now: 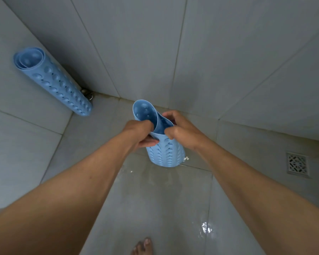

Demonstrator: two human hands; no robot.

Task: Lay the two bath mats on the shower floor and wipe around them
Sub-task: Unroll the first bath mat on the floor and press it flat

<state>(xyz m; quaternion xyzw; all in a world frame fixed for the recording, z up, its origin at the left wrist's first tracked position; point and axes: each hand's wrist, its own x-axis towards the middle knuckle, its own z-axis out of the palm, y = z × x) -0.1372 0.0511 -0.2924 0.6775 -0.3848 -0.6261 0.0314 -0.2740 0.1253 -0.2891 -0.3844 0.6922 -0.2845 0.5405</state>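
Presently, both of my hands are on one rolled light-blue rubber bath mat (166, 151), which I hold upright in front of me over the wet grey floor tiles (155, 208). My left hand (139, 134) grips the roll's outer flap near the top, with the fingers curled over the edge and the thumb pressed on the outside. My right hand (182, 130) pinches the opposite side of the upper rim, fingertips hooked over the lip and thumb against the outer face. Neither hand is spread; both are closed on this mat. The roll is loose at its top, with the inner layer standing higher than the outer one. Rows of suction cups show on the outside. I cannot tell whether its lower end touches the floor.

The second rolled light-blue rubber bath mat (53, 80) is well apart from the first, to my left. It leans tilted against the grey wall tiles (17, 126), its lower end in the corner just beside a round metal drain (88, 94).

A square metal floor grate (297, 163) is set in the floor to my right, near the wall. Small white specks (186, 158) lie on the floor just beside the held mat's lower end. Water glints on the tiles nearer to me. The toes of my bare foot (142, 246) show at the bottom edge.
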